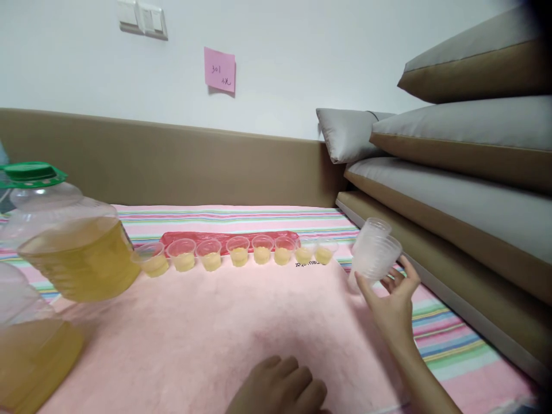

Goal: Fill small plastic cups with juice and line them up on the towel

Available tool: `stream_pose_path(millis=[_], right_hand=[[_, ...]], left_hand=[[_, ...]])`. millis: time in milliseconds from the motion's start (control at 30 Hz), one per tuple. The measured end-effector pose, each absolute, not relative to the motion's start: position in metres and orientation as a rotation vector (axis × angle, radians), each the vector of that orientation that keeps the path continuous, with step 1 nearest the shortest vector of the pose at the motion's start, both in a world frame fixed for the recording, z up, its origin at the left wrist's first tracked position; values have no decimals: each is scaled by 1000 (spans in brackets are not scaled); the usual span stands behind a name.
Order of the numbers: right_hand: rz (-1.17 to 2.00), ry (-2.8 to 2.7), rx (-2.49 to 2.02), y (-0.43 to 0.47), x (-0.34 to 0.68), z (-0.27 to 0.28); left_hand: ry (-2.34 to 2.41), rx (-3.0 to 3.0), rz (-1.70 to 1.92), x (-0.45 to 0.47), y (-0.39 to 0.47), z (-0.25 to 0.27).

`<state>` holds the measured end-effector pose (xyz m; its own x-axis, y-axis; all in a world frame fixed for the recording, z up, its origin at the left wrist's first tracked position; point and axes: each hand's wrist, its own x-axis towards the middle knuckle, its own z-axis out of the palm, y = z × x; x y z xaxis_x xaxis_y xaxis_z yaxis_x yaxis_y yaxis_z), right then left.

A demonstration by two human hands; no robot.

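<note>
My right hand (394,299) grips a stack of clear plastic cups (376,259) between thumb and fingers, tilted at the right edge of the pink mat. Just behind it stands another stack of clear cups (376,225), partly hidden. My left hand (280,386) rests low in the middle, fingers curled closed, and nothing shows in it. Several small clear cups (211,256) form a row across the mat's far side, each with a little yellow liquid in the bottom.
At left stands a large clear bottle (86,259) of yellow liquid with a green cap (32,172); a second container (34,356) is cut off below it. Behind the cups lies a red plastic package (172,236). Thick grey-brown cushions (466,178) are piled along the right.
</note>
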<state>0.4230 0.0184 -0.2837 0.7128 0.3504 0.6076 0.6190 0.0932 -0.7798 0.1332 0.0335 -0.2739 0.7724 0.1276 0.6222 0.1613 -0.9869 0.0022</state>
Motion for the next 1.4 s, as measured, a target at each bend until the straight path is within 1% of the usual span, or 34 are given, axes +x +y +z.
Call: stream_pose_path(millis=[67, 167, 333, 433, 567, 700, 900, 1400], right_hand=[[-208, -951, -1445, 17, 394, -278], [-177, -1124, -1385, 16, 357, -274], [-183, -1344, -1428, 15, 318, -277], [-182, -1426, -1422, 18, 305, -280], [-247, -1554, -1272, 22, 294, -282], [-282, -1675, -1150, 22, 288, -276], [-311, -1743, -1142, 21, 287, -272], [-371, -1800, -1153, 21, 289, -277]], left_hand=[[-368, -2968, -1132, 126, 38, -258], [-694, -3027, -1355, 111, 46, -241], [-1222, -2922, -1696, 94, 60, -232], [-1357, -2923, -1831, 91, 64, -232], [-1414, -2931, -1949, 93, 64, -231], [-1401, -2931, -1989, 93, 64, -232], [-1459, -2863, -2001, 93, 66, -233], [-1485, -2909, -1861, 90, 63, -227]])
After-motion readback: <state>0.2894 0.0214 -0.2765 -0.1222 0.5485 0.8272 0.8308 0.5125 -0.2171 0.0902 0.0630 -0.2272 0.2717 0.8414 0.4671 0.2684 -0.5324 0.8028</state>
